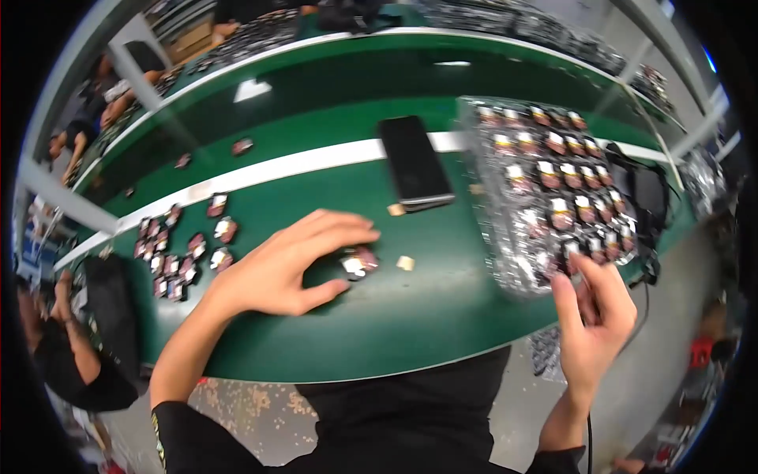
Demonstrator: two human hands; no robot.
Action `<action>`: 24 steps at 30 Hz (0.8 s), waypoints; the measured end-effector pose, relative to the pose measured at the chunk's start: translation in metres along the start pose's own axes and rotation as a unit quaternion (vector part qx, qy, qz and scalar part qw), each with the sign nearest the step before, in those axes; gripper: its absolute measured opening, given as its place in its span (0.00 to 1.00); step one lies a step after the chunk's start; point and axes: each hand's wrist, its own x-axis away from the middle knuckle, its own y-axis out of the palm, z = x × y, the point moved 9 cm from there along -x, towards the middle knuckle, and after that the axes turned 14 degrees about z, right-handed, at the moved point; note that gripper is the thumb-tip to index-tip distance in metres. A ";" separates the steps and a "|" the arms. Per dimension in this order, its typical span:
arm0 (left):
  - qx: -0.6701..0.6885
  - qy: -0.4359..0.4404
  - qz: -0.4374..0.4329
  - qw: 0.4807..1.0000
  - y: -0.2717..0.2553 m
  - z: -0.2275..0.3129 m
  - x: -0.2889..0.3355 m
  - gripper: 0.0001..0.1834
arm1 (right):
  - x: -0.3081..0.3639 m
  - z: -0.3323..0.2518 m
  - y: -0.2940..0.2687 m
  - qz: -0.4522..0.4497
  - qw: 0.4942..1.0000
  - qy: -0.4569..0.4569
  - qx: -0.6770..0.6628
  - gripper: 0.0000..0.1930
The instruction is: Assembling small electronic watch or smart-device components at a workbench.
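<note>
My left hand (288, 265) is over the green table, its thumb and fingers spread around a small dark part with a white patch (359, 263) without closing on it. On the right lies a clear plastic tray (493, 229) filled with rows of similar small dark parts (560, 209), each with white and yellowish bits on top. My right hand (592, 308) reaches to the tray's near row with thumb and forefinger curled together. Its fingertips are beside a part there; what lies between them is mostly hidden.
A loose cluster of such parts (170, 257) lies left of my left arm. A black phone (414, 162) rests beside the tray, near small cream-coloured pieces (405, 263). A black bag (643, 189) sits right of the tray. Other people work at the left.
</note>
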 end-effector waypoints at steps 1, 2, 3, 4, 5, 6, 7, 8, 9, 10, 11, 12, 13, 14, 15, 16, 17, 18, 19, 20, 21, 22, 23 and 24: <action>0.001 0.007 0.019 1.000 -0.009 -0.009 -0.005 0.34 | 0.007 -0.014 0.007 -0.038 0.999 -0.024 -0.012 0.17; -0.055 0.013 0.060 0.997 -0.023 -0.029 -0.010 0.35 | 0.014 -0.027 0.016 -0.075 0.996 -0.051 -0.023 0.16; -0.129 -0.009 0.088 0.988 -0.041 -0.055 -0.015 0.34 | 0.024 -0.045 0.032 -0.094 0.991 -0.083 -0.044 0.14; -0.235 -0.006 0.121 0.965 -0.065 -0.081 -0.021 0.33 | 0.036 -0.056 0.050 -0.129 0.984 -0.089 -0.087 0.15; -0.358 -0.036 0.162 0.919 -0.089 -0.112 -0.019 0.32 | 0.051 -0.062 0.069 -0.163 0.974 -0.095 -0.128 0.15; -0.442 -0.046 0.220 0.868 -0.117 -0.148 -0.002 0.29 | 0.065 -0.069 0.086 -0.184 0.965 -0.078 -0.172 0.15; -0.444 -0.180 0.157 0.863 -0.129 -0.186 0.002 0.25 | 0.077 -0.070 0.101 -0.201 0.957 -0.058 -0.202 0.15; -0.391 -0.160 0.215 0.880 -0.134 -0.199 0.008 0.20 | 0.087 -0.068 0.114 -0.218 0.952 -0.054 -0.209 0.16; -0.369 -0.137 0.209 0.895 -0.134 -0.200 0.005 0.15 | 0.094 -0.065 0.123 -0.222 0.952 -0.060 -0.202 0.15; -0.330 -0.136 0.212 0.910 -0.133 -0.202 0.006 0.12 | 0.102 -0.059 0.132 -0.223 0.953 -0.054 -0.198 0.14; -0.292 -0.136 0.214 0.922 -0.133 -0.202 0.010 0.10 | 0.107 -0.056 0.138 -0.224 0.954 -0.048 -0.195 0.13; -0.242 -0.125 0.215 0.938 -0.130 -0.198 0.015 0.10 | 0.108 -0.056 0.140 -0.226 0.952 -0.047 -0.202 0.13; -0.216 -0.124 0.214 0.945 -0.128 -0.187 0.017 0.13 | 0.107 -0.052 0.140 -0.232 0.951 -0.026 -0.202 0.12; -0.207 -0.143 0.212 0.944 -0.127 -0.179 0.020 0.14 | 0.106 -0.048 0.141 -0.239 0.950 -0.004 -0.201 0.12; -0.194 -0.160 0.211 0.945 -0.125 -0.162 0.017 0.16 | 0.106 -0.044 0.139 -0.241 0.949 -0.002 -0.203 0.12; -0.163 -0.177 0.208 0.948 -0.122 -0.149 0.018 0.16 | 0.105 -0.040 0.140 -0.244 0.949 0.002 -0.197 0.11; -0.130 -0.193 0.205 0.951 -0.118 -0.144 0.018 0.17 | 0.105 -0.036 0.141 -0.247 0.950 0.006 -0.190 0.11; -0.148 -0.147 0.222 0.952 -0.124 -0.138 0.024 0.17 | 0.107 -0.036 0.143 -0.249 0.947 0.019 -0.204 0.11; -0.153 -0.149 0.223 0.951 -0.130 -0.140 0.030 0.17 | 0.107 -0.038 0.145 -0.250 0.945 0.018 -0.209 0.11; -0.082 -0.212 0.190 0.955 -0.127 -0.153 0.036 0.17 | 0.106 -0.041 0.144 -0.247 0.946 0.011 -0.207 0.11; -0.006 -0.273 0.155 0.949 -0.121 -0.164 0.042 0.17 | 0.104 -0.042 0.144 -0.244 0.948 0.005 -0.202 0.10; -0.151 -0.175 0.173 0.957 -0.138 -0.159 0.044 0.18 | 0.104 -0.046 0.144 -0.247 0.946 0.001 -0.210 0.10; -0.157 -0.177 0.177 0.955 -0.147 -0.170 0.051 0.18 | 0.104 -0.048 0.144 -0.251 0.946 0.004 -0.206 0.10; -0.306 -0.127 0.224 0.917 -0.168 -0.172 0.057 0.19 | 0.104 -0.049 0.145 -0.256 0.945 0.006 -0.202 0.09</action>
